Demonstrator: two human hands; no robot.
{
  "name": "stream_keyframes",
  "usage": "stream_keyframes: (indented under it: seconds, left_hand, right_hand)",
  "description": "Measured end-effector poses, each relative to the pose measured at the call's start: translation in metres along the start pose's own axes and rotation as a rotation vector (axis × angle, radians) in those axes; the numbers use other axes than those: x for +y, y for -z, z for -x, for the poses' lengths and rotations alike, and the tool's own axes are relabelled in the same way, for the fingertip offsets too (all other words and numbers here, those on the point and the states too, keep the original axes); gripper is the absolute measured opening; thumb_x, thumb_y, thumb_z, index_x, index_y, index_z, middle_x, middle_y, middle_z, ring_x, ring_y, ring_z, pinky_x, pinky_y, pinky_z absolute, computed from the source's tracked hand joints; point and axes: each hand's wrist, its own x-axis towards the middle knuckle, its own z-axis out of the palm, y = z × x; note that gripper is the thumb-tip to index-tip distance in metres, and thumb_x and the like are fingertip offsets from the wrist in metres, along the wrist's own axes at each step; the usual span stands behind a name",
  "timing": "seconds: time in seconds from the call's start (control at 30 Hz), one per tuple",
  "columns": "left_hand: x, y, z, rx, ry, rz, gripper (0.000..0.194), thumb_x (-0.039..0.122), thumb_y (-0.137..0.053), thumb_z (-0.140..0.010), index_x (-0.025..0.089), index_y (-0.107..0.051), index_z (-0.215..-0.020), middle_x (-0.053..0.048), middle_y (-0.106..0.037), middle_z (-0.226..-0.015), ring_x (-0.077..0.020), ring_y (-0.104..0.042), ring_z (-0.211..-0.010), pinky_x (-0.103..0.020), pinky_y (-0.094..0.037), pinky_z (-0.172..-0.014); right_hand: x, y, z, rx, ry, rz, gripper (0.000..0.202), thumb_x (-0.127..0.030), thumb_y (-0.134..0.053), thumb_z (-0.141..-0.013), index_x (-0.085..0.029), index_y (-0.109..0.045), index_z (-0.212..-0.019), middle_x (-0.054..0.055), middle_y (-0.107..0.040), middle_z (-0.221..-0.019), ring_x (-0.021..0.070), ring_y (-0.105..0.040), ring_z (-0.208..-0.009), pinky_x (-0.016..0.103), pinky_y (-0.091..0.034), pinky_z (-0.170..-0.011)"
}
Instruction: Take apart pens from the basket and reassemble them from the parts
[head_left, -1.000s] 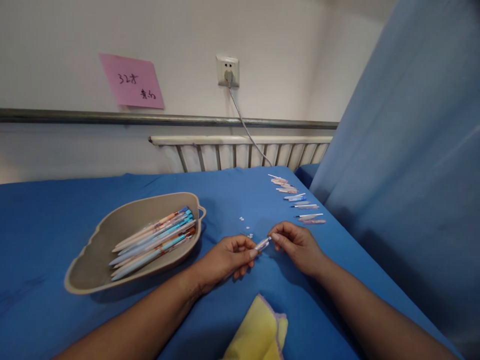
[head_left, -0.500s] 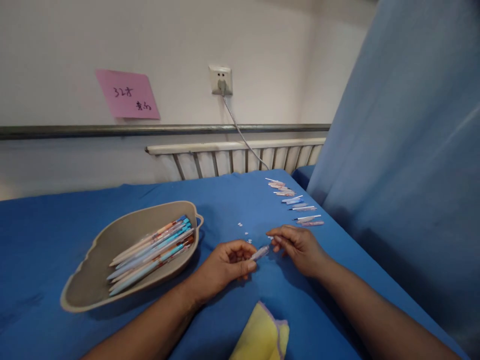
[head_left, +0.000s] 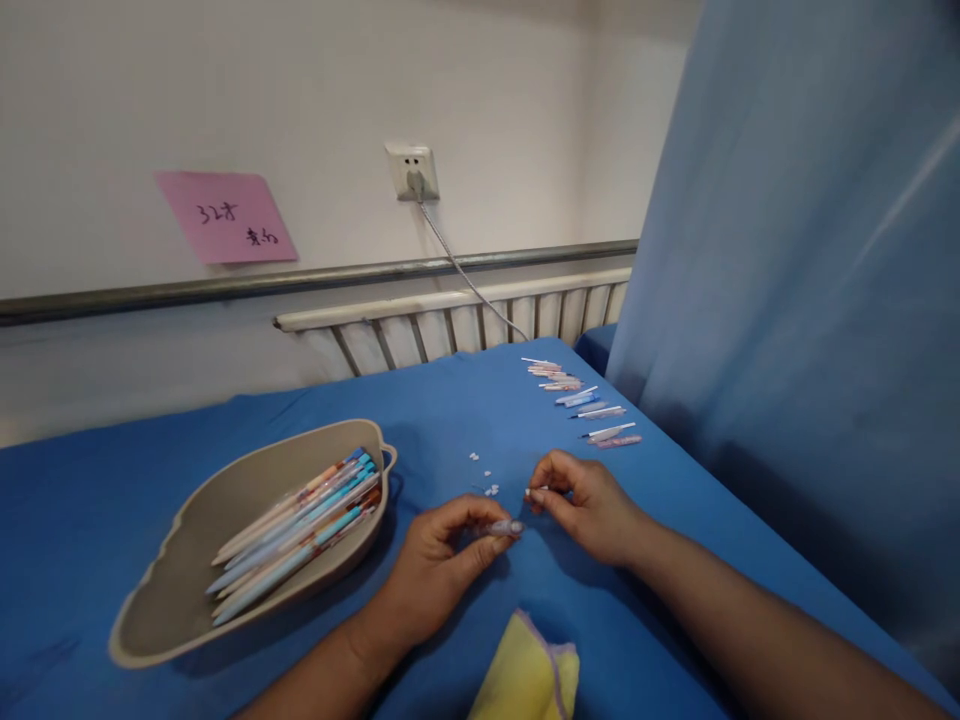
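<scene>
My left hand [head_left: 439,560] pinches a short, pale, see-through pen barrel [head_left: 507,527] between thumb and fingers, its free end facing right. Just across a small gap, my right hand [head_left: 589,508] holds a tiny white piece [head_left: 534,491] in its fingertips. The two held things are apart. Several loose tiny white pieces [head_left: 491,490] lie on the blue cloth beyond my hands. Past my right hand, pen parts [head_left: 600,412], with thin white refills and pinkish, blue and clear barrels among them, lie in small groups along the right side.
At left stands a beige leaf-shaped basket [head_left: 150,630] with several pens [head_left: 300,540] in it. A folded yellow cloth [head_left: 517,675] lies at the near edge. A blue curtain [head_left: 787,300] hangs at right; a power cord [head_left: 465,270] runs down the wall behind the table.
The pen barrel in my left hand has turned from sloping upward to nearly level. My right fingertips have come slightly lower, with the white piece showing. The whole view has tilted a little.
</scene>
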Motion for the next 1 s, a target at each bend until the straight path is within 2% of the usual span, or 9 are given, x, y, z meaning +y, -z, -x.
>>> stream_keyframes:
  seconds: [0.2,0.3,0.47,0.67,0.8,1.0]
  left_hand:
    - [0.002,-0.001,0.000,0.006,-0.029,0.034,0.009,0.025,-0.071,-0.071,0.017,-0.070,-0.076,-0.002,-0.067,-0.075,-0.0158,-0.057,-0.073,-0.026,-0.045,-0.071]
    - [0.001,-0.001,0.000,0.007,-0.019,0.035,0.009,0.024,-0.071,-0.071,0.017,-0.070,-0.076,-0.003,-0.067,-0.074,-0.0154,-0.057,-0.072,-0.025,-0.045,-0.071]
    - [0.000,-0.001,-0.001,0.021,0.010,0.024,0.012,0.026,-0.072,-0.070,0.016,-0.070,-0.075,-0.003,-0.068,-0.074,-0.0166,-0.058,-0.073,-0.026,-0.046,-0.071]
    - [-0.008,-0.001,-0.003,0.020,0.062,0.052,0.016,0.028,-0.072,-0.069,0.016,-0.070,-0.080,-0.003,-0.068,-0.075,-0.0169,-0.059,-0.073,-0.027,-0.046,-0.071]
    - [-0.012,-0.002,-0.003,0.004,0.108,0.092,0.021,0.030,-0.071,-0.071,0.015,-0.070,-0.086,-0.003,-0.069,-0.073,-0.0150,-0.058,-0.068,-0.025,-0.046,-0.065]
    - [-0.012,-0.001,-0.005,-0.017,0.149,0.135,0.031,0.033,-0.067,-0.075,0.014,-0.066,-0.099,-0.005,-0.069,-0.074,-0.0110,-0.057,-0.054,-0.022,-0.045,-0.053]
  right_hand:
    - [0.007,0.000,-0.001,-0.038,0.119,0.091,0.021,-0.015,-0.045,-0.087,-0.020,-0.062,-0.099,0.002,-0.068,-0.079,0.0133,-0.064,-0.073,0.026,-0.049,-0.070]
    - [0.009,-0.001,-0.001,-0.065,0.124,0.169,0.019,-0.015,-0.047,-0.086,-0.020,-0.064,-0.094,0.002,-0.068,-0.080,0.0137,-0.064,-0.074,0.025,-0.048,-0.069]
    - [0.011,-0.002,-0.001,-0.047,0.076,0.257,0.008,-0.016,-0.053,-0.082,-0.020,-0.060,-0.079,-0.001,-0.065,-0.070,0.0126,-0.059,-0.064,0.023,-0.043,-0.060]
    - [0.014,0.000,-0.001,-0.107,0.097,0.427,0.010,-0.013,-0.053,-0.081,-0.020,-0.059,-0.076,0.001,-0.064,-0.075,0.0143,-0.058,-0.071,0.025,-0.042,-0.066]
    - [0.009,-0.001,0.000,-0.018,0.142,0.387,0.010,-0.015,-0.051,-0.084,-0.020,-0.060,-0.082,0.002,-0.063,-0.078,0.0153,-0.059,-0.072,0.027,-0.044,-0.066]
    - [-0.007,-0.001,0.007,0.129,0.303,0.205,0.028,-0.016,-0.048,-0.087,-0.023,-0.056,-0.113,0.006,-0.065,-0.094,0.0169,-0.061,-0.084,0.030,-0.048,-0.076]
